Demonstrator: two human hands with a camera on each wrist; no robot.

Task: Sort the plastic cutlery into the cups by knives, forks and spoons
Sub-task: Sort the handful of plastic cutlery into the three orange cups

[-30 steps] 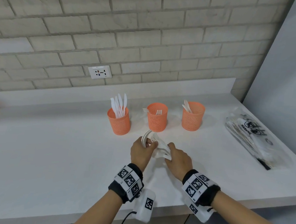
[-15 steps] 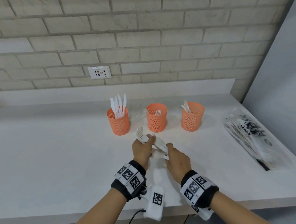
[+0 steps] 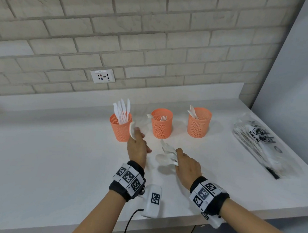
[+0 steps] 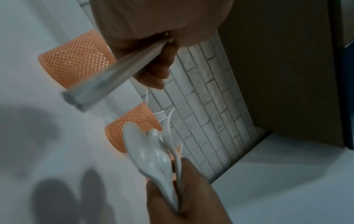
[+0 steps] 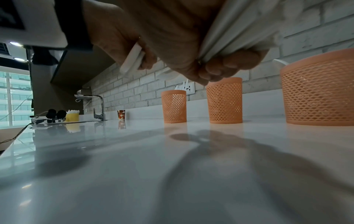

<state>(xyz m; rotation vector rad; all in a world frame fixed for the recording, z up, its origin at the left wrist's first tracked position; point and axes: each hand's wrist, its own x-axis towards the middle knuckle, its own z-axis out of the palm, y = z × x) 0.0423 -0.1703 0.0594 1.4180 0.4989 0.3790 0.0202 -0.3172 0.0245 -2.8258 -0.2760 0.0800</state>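
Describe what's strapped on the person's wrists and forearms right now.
Both forearms are bare, no sleeves. The left hand and right hand each wear a black fabric wristband covered with white panels printed with square black markers. A white camera housing with its own marker hangs under the left wrist, trailing a black cable.

Three orange mesh cups stand upright in a row beyond the fingertips. The knife cup (image 3: 120, 127) holds white knives (image 3: 122, 112), blades up, and sits just past the left hand (image 3: 136, 147), whose fingers grip one white utensil (image 3: 132, 130); its type is blurred. The fork cup (image 3: 161, 125) holds a few forks (image 3: 163, 118), tines up. The spoon cup (image 3: 199, 122) holds spoons (image 3: 192, 111). The right hand (image 3: 187, 166) clutches a fanned bundle of white cutlery (image 3: 167, 153), spoon bowls sticking out past its fingers toward the left hand.
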